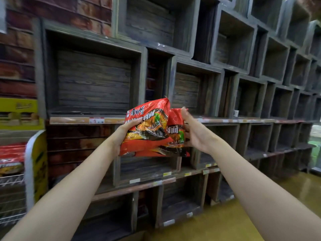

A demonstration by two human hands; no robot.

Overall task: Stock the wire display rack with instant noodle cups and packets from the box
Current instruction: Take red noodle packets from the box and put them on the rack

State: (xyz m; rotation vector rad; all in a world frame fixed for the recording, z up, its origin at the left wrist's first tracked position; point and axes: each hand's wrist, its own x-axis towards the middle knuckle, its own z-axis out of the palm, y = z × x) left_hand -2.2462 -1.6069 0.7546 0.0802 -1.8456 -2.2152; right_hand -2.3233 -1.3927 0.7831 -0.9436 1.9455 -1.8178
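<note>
Both my hands hold red instant noodle packets up at chest height in front of dark wooden cubby shelves. My left hand grips the front packet from its left side, thumb on its face. My right hand holds the packet behind it from the right, fingers behind the wrapper. At the far left edge stands the wire display rack, with more red noodle packets lying on its shelf. The box is out of view.
A wall of dark wooden cubbies with price-tag strips fills the scene. A yellow carton sits above the rack at left, beside a yellow-and-white side panel. Brick-pattern wall at top left; yellowish floor at lower right.
</note>
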